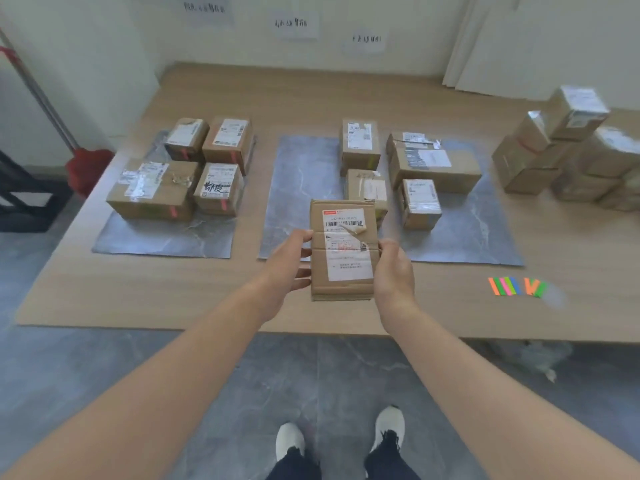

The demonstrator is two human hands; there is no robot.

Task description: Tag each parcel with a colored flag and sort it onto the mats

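Note:
A flat cardboard parcel [343, 251] with a white shipping label is held above the table's front, over the near edge of the middle mat [301, 188]. My left hand [289, 265] grips its left side and my right hand [394, 271] grips its right side. No flag shows on its top face. The left mat [166, 237] carries several parcels with red flags. Two parcels stand on the middle mat's right part, two more on the right mat [478, 237]. Colored flags [516, 286] lie fanned on the table at the right.
A pile of untagged parcels [568, 154] stands at the table's far right. Paper signs hang on the wall behind each mat. A red mop leans at the left beside a dark stand. The table edge runs just in front of my feet.

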